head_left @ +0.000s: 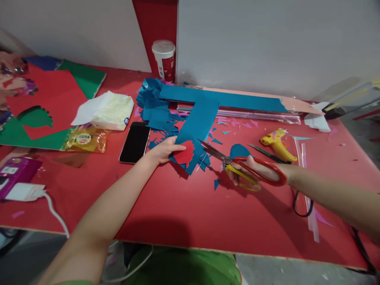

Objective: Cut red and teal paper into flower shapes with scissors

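My left hand [166, 149] pinches a red paper cutout [184, 153] with a jagged edge against a wide strip of blue paper [202, 116]. The thumb lies on top of the cutout; the other fingers are partly hidden behind the paper. In my right hand [251, 172] are scissors [228, 159] with one red and one yellow handle loop. Their blades point left and look slightly parted, close to the right edge of the blue strip. Blue paper scraps [158, 114] lie around and behind the strip.
A phone [135, 142] lies left of the blue paper, near a tissue pack [114, 111]. A yellow glue gun [277, 144] and clear glue sticks [308, 194] are at the right. A lidded paper cup [164, 61] stands at the back. Red paper [56, 91] lies at the left.
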Demonstrator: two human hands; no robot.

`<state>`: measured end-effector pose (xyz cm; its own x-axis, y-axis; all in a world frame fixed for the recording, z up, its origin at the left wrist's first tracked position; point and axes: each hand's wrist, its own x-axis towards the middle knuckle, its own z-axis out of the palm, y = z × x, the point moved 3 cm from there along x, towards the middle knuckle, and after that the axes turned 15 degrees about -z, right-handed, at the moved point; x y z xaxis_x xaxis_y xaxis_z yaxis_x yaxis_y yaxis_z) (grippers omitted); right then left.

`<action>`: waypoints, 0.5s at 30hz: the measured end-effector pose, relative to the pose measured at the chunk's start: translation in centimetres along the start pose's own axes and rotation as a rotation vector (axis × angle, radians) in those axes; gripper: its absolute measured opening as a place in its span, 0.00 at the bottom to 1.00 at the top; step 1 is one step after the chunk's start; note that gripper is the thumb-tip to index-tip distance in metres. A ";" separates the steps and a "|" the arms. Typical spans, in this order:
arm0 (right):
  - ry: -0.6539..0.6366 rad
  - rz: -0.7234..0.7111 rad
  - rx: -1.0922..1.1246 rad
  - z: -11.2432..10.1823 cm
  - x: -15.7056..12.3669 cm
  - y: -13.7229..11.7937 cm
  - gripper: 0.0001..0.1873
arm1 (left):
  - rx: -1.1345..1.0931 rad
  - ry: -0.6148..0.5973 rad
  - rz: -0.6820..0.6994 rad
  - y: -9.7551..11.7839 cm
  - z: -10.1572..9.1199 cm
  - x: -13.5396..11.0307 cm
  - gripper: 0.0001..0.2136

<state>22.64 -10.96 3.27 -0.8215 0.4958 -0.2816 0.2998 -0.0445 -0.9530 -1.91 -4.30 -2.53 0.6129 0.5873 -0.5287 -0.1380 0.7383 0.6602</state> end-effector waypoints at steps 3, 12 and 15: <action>-0.020 -0.004 0.005 -0.1 0.6 -0.3 0.37 | 0.004 0.007 -0.006 -0.1 -0.1 0.0 0.16; -0.007 -0.039 0.166 0.5 2.4 -0.7 0.38 | 0.110 -0.023 -0.054 -0.2 -0.1 -0.1 0.16; -0.040 -0.043 0.200 0.5 2.6 0.5 0.39 | 0.101 -0.035 -0.049 -0.3 -0.1 0.0 0.15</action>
<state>20.35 -10.15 2.02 -0.8513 0.4663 -0.2407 0.1651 -0.1973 -0.9663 -2.00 -4.48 -2.77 0.6437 0.5381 -0.5441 -0.0294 0.7278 0.6851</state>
